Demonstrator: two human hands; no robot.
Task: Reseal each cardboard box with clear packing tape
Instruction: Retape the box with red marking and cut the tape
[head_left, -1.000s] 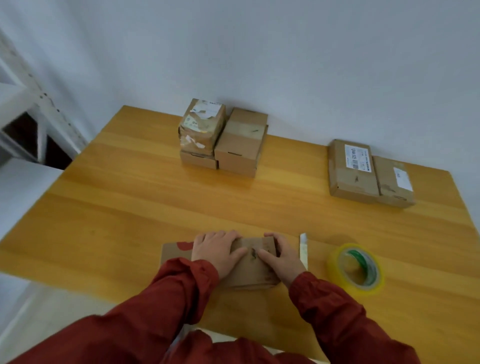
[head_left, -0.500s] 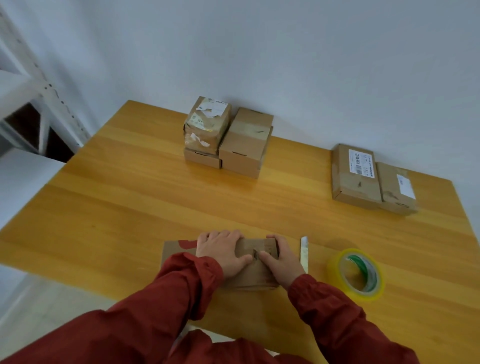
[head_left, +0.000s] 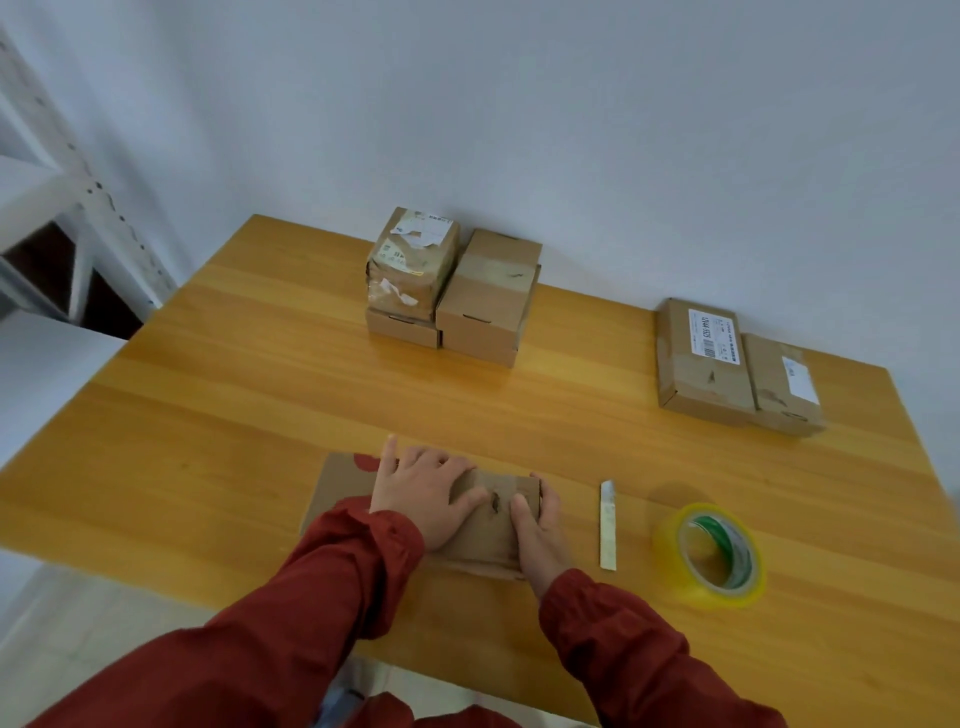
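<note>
Six cardboard boxes show on the wooden table (head_left: 218, 415), and only one is in hand. That cardboard box (head_left: 485, 540) lies at the lower centre of the frame, close to the table's near edge. The left hand (head_left: 421, 493) presses flat on its top with fingers spread. The right hand (head_left: 540, 530) grips its right end, thumb on the lid and fingers wrapped round the far corner. The thumbs nearly meet at a scuffed spot on the lid.

The tape roll (head_left: 672, 551) lies on its side at the lower right, apart from both hands, with a pale strip (head_left: 608, 525) between it and the box. Whether clear tape already crosses this lid I cannot tell. By my judgement the flaps are being held down.

Three stacked boxes (head_left: 491, 301) sit upper centre and two flat boxes (head_left: 698, 358) upper right, their sealing unclear.

The held box's long axis runs left to right, roughly along the near table edge. A brown panel (head_left: 337, 483) with a red mark juts left.
</note>
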